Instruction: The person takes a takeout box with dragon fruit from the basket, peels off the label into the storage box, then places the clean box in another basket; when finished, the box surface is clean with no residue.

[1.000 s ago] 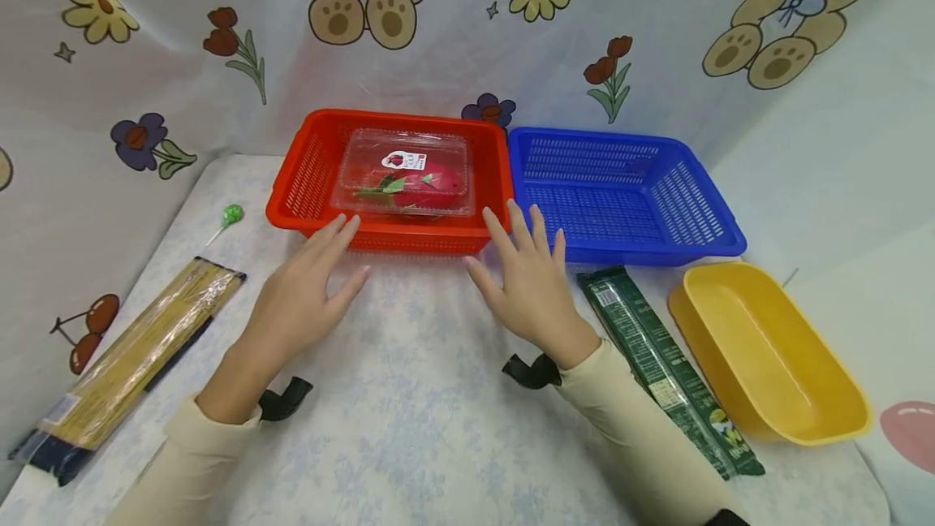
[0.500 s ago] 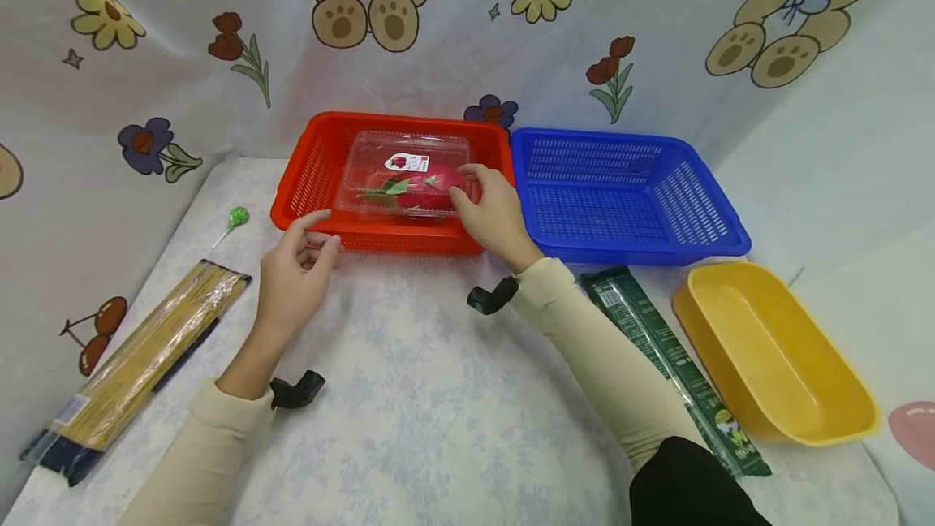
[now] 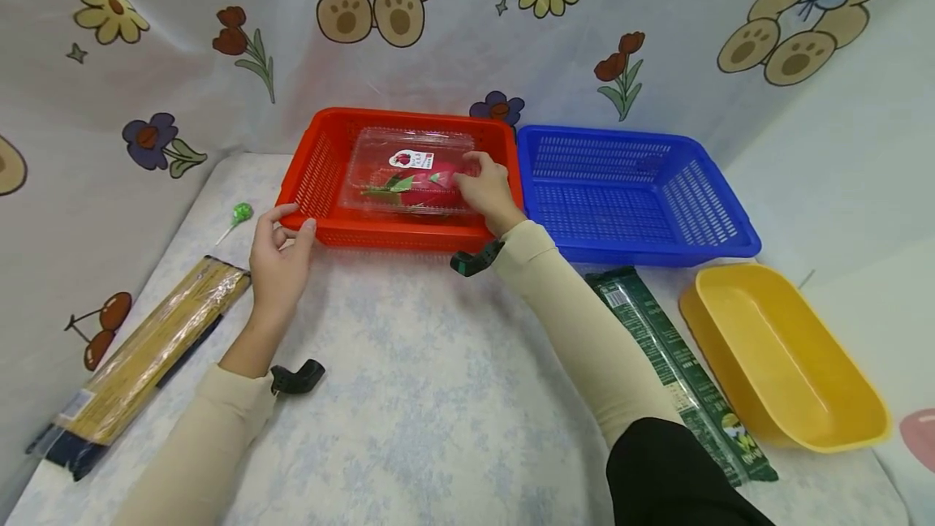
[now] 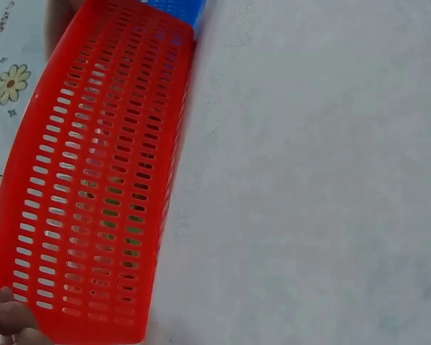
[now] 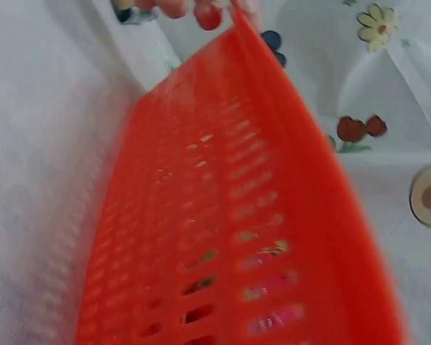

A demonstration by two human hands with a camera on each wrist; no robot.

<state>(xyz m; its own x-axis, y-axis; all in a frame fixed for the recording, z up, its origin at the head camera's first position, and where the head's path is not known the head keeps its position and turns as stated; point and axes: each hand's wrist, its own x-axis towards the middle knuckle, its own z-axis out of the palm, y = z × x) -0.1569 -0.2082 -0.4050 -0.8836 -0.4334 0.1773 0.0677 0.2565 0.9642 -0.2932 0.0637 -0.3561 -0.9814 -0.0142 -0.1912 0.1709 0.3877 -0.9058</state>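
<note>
In the head view, my left hand [image 3: 280, 262] grips the front left corner of a red plastic basket [image 3: 394, 234], thumb outside and fingers at the rim. The left wrist view shows its fingertips [image 4: 14, 316] against the basket's perforated wall [image 4: 93, 180]. Reaching over the basket's front right side, my right hand [image 3: 491, 191] holds the right end of a clear plastic box [image 3: 372, 154] between thumb and curled fingers. Inside that lidded, labelled box is a pink dragon fruit [image 3: 424, 187] with green tips. The hand covers the box's right edge.
A blue basket [image 3: 599, 201] adjoins the red one on the right. In front are a green packet [image 3: 679, 372] and a yellow tub [image 3: 789, 364]. On the left lie a green lollipop [image 3: 242, 213] and a pack of dry noodles [image 3: 146, 355]. A printed cloth [image 3: 453, 47] hangs behind.
Both hands moved from hovering in front of the red basket: the right went over the box and closed on its right end, the left shifted left and took the basket's corner.
</note>
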